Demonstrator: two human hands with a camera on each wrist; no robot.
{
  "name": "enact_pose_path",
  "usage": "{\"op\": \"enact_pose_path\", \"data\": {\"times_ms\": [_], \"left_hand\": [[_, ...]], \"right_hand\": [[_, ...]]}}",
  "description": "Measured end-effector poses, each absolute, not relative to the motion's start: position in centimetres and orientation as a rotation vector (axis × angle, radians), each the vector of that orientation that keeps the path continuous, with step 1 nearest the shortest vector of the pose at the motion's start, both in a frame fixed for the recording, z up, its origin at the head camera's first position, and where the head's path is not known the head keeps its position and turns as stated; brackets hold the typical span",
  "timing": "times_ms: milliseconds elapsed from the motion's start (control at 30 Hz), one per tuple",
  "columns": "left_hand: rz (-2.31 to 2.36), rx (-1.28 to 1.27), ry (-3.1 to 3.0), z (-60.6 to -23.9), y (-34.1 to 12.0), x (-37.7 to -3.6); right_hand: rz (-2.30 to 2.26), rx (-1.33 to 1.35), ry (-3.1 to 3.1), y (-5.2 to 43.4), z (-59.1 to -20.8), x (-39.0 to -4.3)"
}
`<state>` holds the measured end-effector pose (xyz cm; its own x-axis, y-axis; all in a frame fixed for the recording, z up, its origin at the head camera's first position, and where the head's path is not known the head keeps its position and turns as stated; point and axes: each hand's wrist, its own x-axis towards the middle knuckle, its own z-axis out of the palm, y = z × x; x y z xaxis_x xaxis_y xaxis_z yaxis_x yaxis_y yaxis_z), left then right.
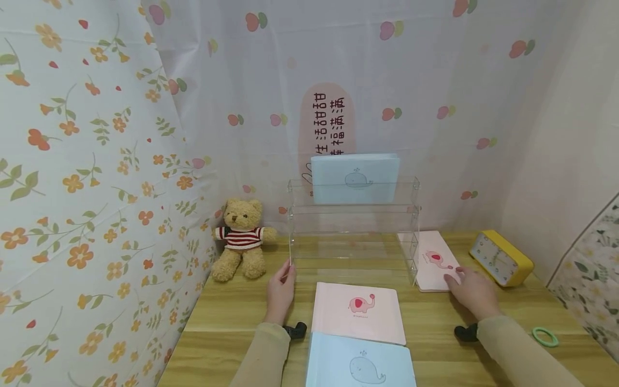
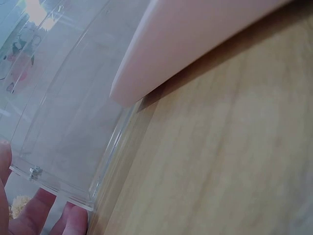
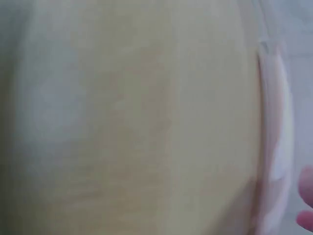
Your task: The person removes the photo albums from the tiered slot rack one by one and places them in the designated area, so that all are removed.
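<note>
A clear acrylic tiered rack [image 1: 353,247] stands on the table, with a light blue whale notebook [image 1: 355,193] upright in its top tier. My left hand [image 1: 281,290] holds the rack's left side panel; in the left wrist view its fingers [image 2: 36,210] come round the panel's edge. To the right of the rack lies a pink elephant notebook [image 1: 435,269]. Over that notebook's near right corner is my right hand [image 1: 474,290], its thumb and fingers apart. Another pink elephant notebook [image 1: 358,314] lies before the rack, and nearer me a second blue whale notebook [image 1: 360,363].
A teddy bear [image 1: 240,239] in a striped sweater sits left of the rack. At the right stand a yellow alarm clock [image 1: 503,258] and, nearer me, a green ring [image 1: 545,337] on the wooden table [image 1: 227,328]. Patterned curtains [image 1: 435,80] hang behind.
</note>
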<state>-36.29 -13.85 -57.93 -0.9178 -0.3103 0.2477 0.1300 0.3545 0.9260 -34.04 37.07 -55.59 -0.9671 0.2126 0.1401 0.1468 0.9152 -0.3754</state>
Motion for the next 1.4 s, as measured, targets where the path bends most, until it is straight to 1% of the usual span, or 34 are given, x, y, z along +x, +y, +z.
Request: {"op": "enact_pose_path", "data": {"times_ms": [133,267,533,633,733,833,967,1100,1233,1400], "left_hand": [[-1.597,0.162,-2.242,-57.9,-14.0,-36.1],[-1.601,0.167,-2.227,-57.7,-14.0,-36.0],[-1.598,0.176,-2.231,-58.0,-13.8,-36.2],[-1.604,0.171,-2.23,-58.1,-13.7,-36.3],[-1.608,0.162,-2.235,-58.2,-13.6,-36.4],[-1.598,0.166,-2.238,-58.3,-13.7,-36.5],[-1.596,0.174,-2.233,-58.4,-13.8,-36.6],[-1.59,0.186,-2.24,-58.3,-13.9,-36.6],[-1.575,0.198,-2.258,-58.3,-13.9,-36.4],[-1.597,0.197,-2.253,-58.0,-13.9,-36.4]], "right_hand": [[0.583,-0.206,-2.655,35.1,-53.2,-34.6],[0.711,-0.073,-2.42,32.5,-48.8,-35.9],[0.921,0.146,-2.336,28.2,-38.4,-38.2],[0.965,0.21,-2.331,27.2,-35.4,-39.2],[0.991,0.249,-2.362,26.2,-33.2,-40.0],[1.039,0.247,-2.418,24.9,-32.0,-40.8],[1.106,0.214,-2.448,22.9,-31.3,-42.0],[1.034,0.217,-2.449,21.0,-30.6,-43.1],[1.0,0.223,-2.449,19.5,-30.1,-43.7],[1.029,0.165,-2.46,18.5,-29.8,-44.0]]}}
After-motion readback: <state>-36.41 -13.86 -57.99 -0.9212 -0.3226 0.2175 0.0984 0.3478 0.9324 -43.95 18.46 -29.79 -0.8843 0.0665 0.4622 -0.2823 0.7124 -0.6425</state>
